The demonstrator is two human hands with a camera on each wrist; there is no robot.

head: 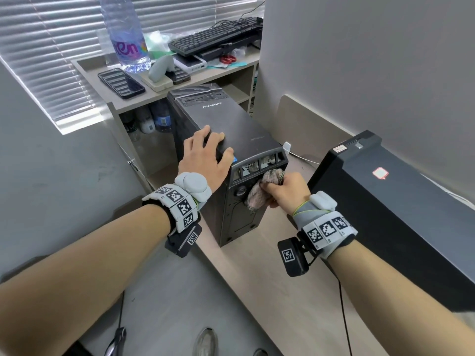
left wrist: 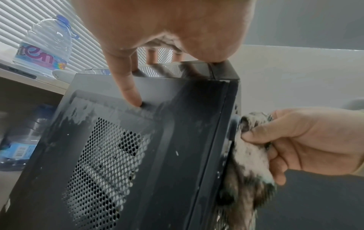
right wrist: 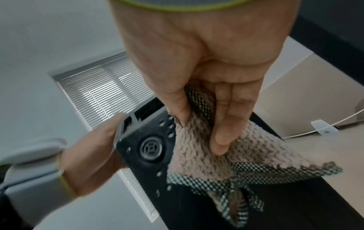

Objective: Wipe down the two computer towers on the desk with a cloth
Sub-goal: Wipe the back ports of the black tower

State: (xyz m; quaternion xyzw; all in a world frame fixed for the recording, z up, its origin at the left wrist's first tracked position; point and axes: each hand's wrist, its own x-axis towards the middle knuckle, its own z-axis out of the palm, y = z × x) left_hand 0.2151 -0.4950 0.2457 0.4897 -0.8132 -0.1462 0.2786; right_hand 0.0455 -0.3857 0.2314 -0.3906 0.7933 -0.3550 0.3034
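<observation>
Cloth: a bunched beige knitted cloth [head: 262, 191] with a checked mesh backing, pressed against the front panel of the Lenovo tower, just below its open drive bays.
Right hand: the right hand [head: 288, 192] has thumb and fingers curled tight round the cloth, wadding it so it can rub the panel; its round power button [right wrist: 150, 147] sits just at 9 o'clock of the cloth.
Lenovo tower: a black Lenovo tower [head: 231, 124] stands upright at the centre of the desk [head: 257, 278], front facing the person.
Left hand: the left hand [head: 208, 160] lies flat on the tower's top, fingers spread and straight, thumb down the side, probably bracing it against the push of wiping.
Second tower: a black tower [head: 385, 196] lies at 3 o'clock, apart from both hands.
Shelf: at 12 o'clock a shelf [head: 84, 70] carries a water bottle [head: 126, 34], keyboard [head: 213, 37] and phone [head: 120, 83].
</observation>
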